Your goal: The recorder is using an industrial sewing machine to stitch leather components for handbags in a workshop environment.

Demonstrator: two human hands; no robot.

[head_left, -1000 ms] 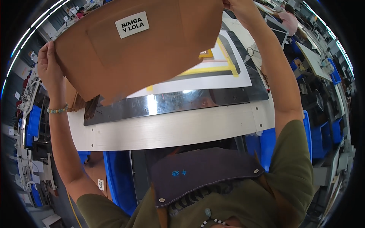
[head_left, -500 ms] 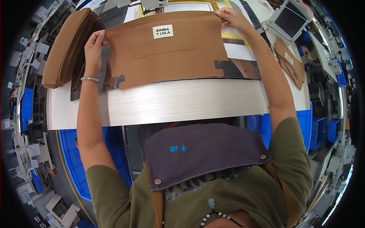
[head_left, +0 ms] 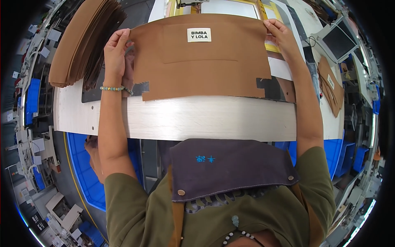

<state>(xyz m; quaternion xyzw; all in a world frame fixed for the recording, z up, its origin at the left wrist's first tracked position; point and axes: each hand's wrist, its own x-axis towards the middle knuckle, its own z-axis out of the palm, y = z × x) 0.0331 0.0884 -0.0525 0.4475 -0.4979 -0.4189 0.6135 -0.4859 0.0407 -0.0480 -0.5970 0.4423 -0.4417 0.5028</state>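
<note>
A brown fabric panel point(head_left: 201, 78) with notched lower corners and a sewn-on white label point(head_left: 199, 35) is spread between my hands over the work table. My left hand point(head_left: 116, 53) pinches its upper left corner between thumb and fingers. At the upper right corner, my right hand point(head_left: 279, 35) grips the edge the same way. A faint horizontal crease or seam crosses the panel below the label. The lower edge lies close to the dark plate on the table, and the panel hides most of what is beneath it.
A thick stack of brown panels point(head_left: 72, 53) stands at the left. Behind the panel are yellow-edged frames point(head_left: 263, 9) and part of a machine point(head_left: 191, 3). A monitor point(head_left: 338, 39) and labelled brown pieces point(head_left: 330, 84) sit right. Blue bins point(head_left: 84, 173) stand below the table point(head_left: 205, 119).
The whole view has shifted, so the panel, table and monitor appear farther right. Both hands keep their hold on the panel's corners. A skin-coloured shape beside my left forearm shows more.
</note>
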